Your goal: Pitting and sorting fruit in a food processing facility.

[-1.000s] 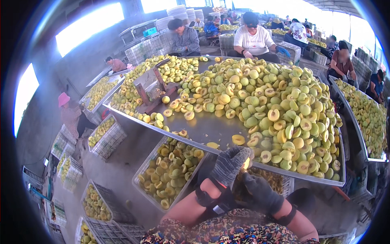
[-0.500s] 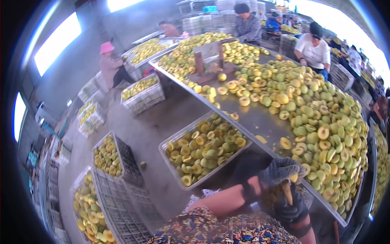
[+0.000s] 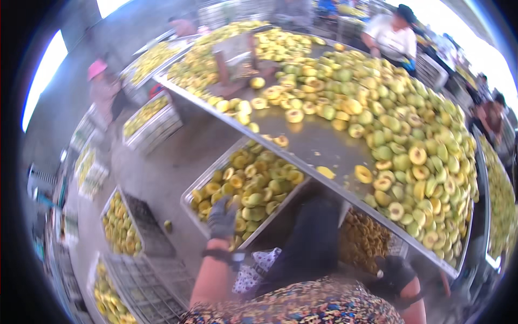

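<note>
My left hand (image 3: 222, 218), in a dark grey glove, reaches over the near side of a pale plastic crate (image 3: 190, 201) filled with halved yellow-green fruit (image 3: 258, 186). Its fingers are stretched out, blurred by motion, beside a yellow fruit half at the fingertips. My right hand (image 3: 396, 275), also in a dark glove, is low at the right, below the metal table's edge. It looks curled, and what it holds is hidden. Close to it, a container of brown pits or scraps (image 3: 364, 237) stands under the table edge.
A metal table (image 3: 307, 143) carries a large heap of fruit halves (image 3: 415, 156), with a metal stand (image 3: 237, 70) towards its far end. More fruit crates (image 3: 121, 224) stand on the floor at left. Several people work nearby, one in a white top (image 3: 391, 38).
My hands were together at the table edge, around a fruit piece and a wooden-looking tool. They have parted: the left moved left over the crate, the right stayed low. The view has shifted.
</note>
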Action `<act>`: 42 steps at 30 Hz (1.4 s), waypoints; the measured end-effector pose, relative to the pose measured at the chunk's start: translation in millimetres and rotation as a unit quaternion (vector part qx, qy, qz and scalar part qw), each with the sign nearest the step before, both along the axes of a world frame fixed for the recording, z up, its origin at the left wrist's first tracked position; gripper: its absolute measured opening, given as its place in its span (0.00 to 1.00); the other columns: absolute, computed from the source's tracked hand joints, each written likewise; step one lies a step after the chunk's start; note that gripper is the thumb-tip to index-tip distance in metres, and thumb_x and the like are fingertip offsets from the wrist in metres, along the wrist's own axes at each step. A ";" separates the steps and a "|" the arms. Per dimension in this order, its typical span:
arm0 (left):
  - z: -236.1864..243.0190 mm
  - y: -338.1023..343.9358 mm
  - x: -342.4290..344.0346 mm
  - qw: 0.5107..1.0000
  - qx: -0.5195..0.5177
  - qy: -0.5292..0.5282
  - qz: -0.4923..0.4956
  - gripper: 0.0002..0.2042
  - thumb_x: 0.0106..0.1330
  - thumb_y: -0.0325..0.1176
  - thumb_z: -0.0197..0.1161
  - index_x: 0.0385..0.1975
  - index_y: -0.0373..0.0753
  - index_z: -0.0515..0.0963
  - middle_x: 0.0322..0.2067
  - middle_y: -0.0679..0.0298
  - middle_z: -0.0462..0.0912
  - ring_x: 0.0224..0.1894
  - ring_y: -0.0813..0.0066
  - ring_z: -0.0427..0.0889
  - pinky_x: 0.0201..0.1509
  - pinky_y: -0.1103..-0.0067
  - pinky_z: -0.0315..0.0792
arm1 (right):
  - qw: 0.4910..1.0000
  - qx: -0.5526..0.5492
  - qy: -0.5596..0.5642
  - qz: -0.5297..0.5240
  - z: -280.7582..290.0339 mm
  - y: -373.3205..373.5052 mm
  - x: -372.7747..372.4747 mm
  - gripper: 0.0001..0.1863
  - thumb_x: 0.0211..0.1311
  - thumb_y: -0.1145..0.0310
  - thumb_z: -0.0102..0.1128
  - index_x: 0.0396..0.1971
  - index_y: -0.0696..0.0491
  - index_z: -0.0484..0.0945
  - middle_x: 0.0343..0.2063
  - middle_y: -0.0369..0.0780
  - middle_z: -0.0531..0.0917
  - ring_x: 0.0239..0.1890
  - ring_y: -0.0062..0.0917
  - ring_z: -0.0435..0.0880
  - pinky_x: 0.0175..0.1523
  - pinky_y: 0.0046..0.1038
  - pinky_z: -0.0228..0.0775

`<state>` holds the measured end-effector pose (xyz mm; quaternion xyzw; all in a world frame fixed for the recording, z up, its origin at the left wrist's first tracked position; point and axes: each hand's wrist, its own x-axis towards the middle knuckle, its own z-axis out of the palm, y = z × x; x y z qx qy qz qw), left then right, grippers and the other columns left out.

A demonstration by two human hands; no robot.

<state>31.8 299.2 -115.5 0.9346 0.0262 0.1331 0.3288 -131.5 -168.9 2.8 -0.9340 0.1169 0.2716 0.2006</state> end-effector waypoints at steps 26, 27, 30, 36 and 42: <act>91.3 -325.4 63.4 0.872 0.122 0.005 -0.474 0.21 0.60 0.36 0.63 0.53 0.39 0.73 0.45 0.52 0.80 0.48 0.57 0.80 0.50 0.67 0.76 | 0.817 0.346 -0.452 -0.096 -14.3 -3.8 20.3 0.19 0.66 0.52 0.56 0.37 0.56 0.78 0.18 0.38 0.80 0.21 0.28 0.80 0.30 0.30 0.71; 108.8 -323.1 38.5 0.835 -0.278 0.177 -0.440 0.21 0.62 0.37 0.62 0.54 0.38 0.72 0.46 0.53 0.79 0.49 0.57 0.80 0.50 0.67 0.76 | 0.810 0.411 -0.410 -0.083 -19.6 2.9 23.1 0.19 0.67 0.53 0.55 0.38 0.56 0.78 0.17 0.34 0.78 0.18 0.20 0.77 0.27 0.25 0.69; 146.3 -308.5 -6.6 0.598 -0.675 0.312 -0.299 0.22 0.65 0.44 0.60 0.54 0.37 0.71 0.47 0.56 0.78 0.49 0.60 0.79 0.49 0.68 0.76 | 0.787 0.528 -0.300 -0.109 28.5 21.4 36.5 0.18 0.70 0.54 0.52 0.37 0.56 0.77 0.15 0.29 0.74 0.17 0.10 0.70 0.23 0.17 0.63; 155.5 -291.4 -30.0 0.548 -0.739 0.283 -0.272 0.24 0.66 0.50 0.60 0.53 0.39 0.70 0.46 0.58 0.78 0.49 0.61 0.78 0.49 0.69 0.75 | 0.798 0.541 -0.201 -0.172 65.3 52.1 35.3 0.19 0.72 0.52 0.49 0.35 0.55 0.75 0.15 0.28 0.73 0.14 0.09 0.68 0.20 0.16 0.59; 158.0 -284.9 -37.3 0.853 -0.354 -0.061 -0.378 0.18 0.66 0.41 0.61 0.49 0.36 0.74 0.44 0.57 0.79 0.49 0.63 0.79 0.49 0.68 0.78 | 0.817 0.488 -0.300 -0.066 17.2 70.2 28.5 0.20 0.71 0.51 0.49 0.36 0.55 0.76 0.15 0.29 0.72 0.14 0.11 0.69 0.19 0.17 0.58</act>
